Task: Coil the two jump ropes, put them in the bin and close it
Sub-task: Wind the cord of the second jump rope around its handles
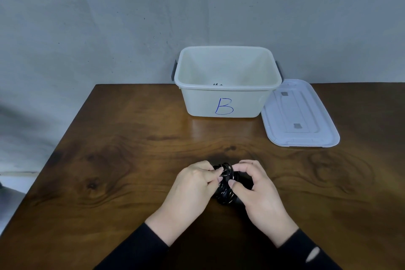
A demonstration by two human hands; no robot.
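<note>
— A coiled jump rope [225, 190], thin black cord wound into a tight bundle with a glint of pale flecks on the strands, sits between a person's two hands near the front edge of the tabletop [122, 160].

— Who has hold of it?

— Both. The left hand [192, 184] pinches the upper loops with its fingertips; the right hand [256, 190] curls closed around the other side, thumb pressed on the cord. The bundle's long axis runs roughly away from the person, toward the bin.

— And the bin?

— The bin [228, 103], off-white plastic, glossy, marked with a blue "B", stands open straight ahead of the hands, well apart, against the grey wall [109, 17]. Something dark shows just above its near rim inside; likely the other rope, though too little shows to say.

— So the carry goes forward?

— Forward and a little right, by my reckoning. Neither hand is clearly nearer. The lid [300, 116], translucent and ribbed, lies flat just beside the bin's right wall, on the right hand's side.
</note>
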